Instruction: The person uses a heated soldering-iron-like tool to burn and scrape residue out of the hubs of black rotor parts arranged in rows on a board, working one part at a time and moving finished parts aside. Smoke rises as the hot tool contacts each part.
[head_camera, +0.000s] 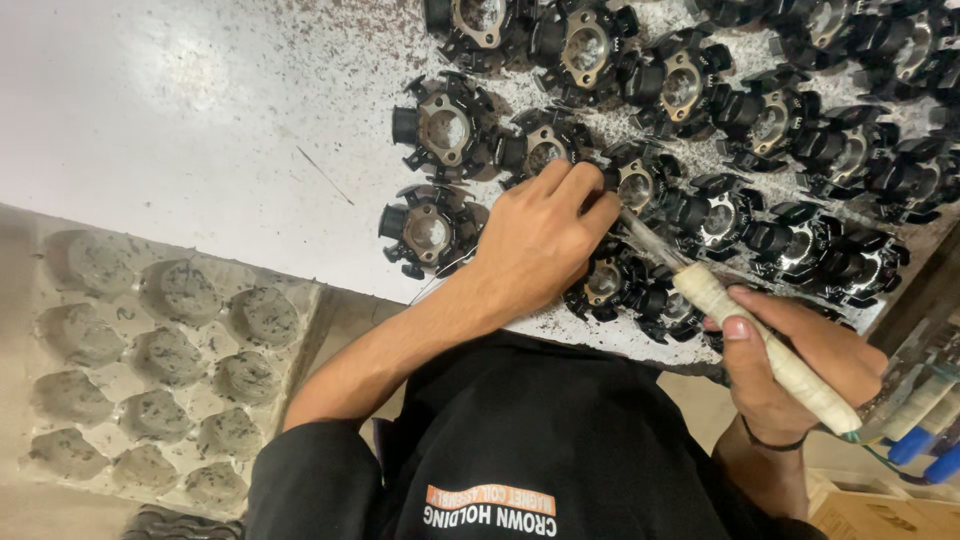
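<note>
— Two hands at work near the front edge of the white table (200, 130). Left hand (540, 240) laid over one black ring-shaped coil part (636, 185), fingers curled and pressed down on its rim, apparently to stop it shifting under the tool.

— And the other hand?

— Right hand (800, 365) closed round a tape-wrapped iron (770, 350), held pen-fashion, thumb pinching along the handle. Shaft angled up and left, tip reaching the held part just beside the left fingertips; exact contact point hidden by the fingers. Low slant probably chosen for fine control at the tip.

— Remaining stock?

— Many identical black parts (690, 85) with metal centres, set in loose rows across the far right of the table, touching or nearly so, within easy reach. Dark specks scattered over the surface around them. Off the left front corner, a grey moulded tray (150, 350) with round pockets, dusty, nothing seated in them. Blue-tipped cables (925, 440) past the right edge.
</note>
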